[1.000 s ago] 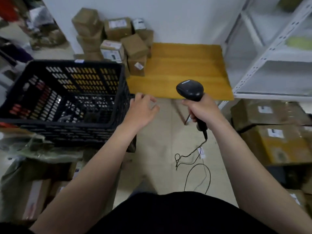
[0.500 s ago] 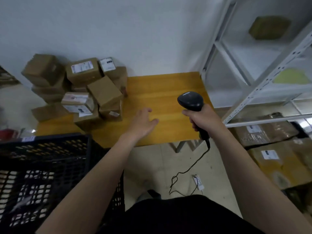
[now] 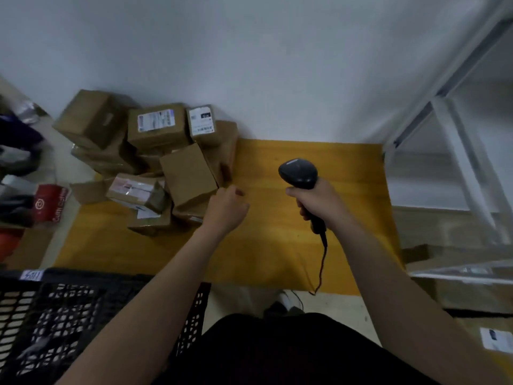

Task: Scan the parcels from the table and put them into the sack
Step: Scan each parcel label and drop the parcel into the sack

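Observation:
A heap of brown cardboard parcels lies on the left part of the yellow wooden table, against the white wall. A plain tilted parcel is the nearest one to my left hand, which hovers just right of it with loosely curled fingers and holds nothing. My right hand grips the handle of a black barcode scanner over the bare middle of the table; its cable hangs over the front edge. No sack is in view.
A black plastic crate stands at the lower left, in front of the table. White metal shelving rises on the right, with more boxes on the floor beneath. Red and dark items lie at the far left.
My view has swung up from the crate toward the table. My left hand has moved forward to the edge of the parcel heap. The scanner stays gripped in my right hand.

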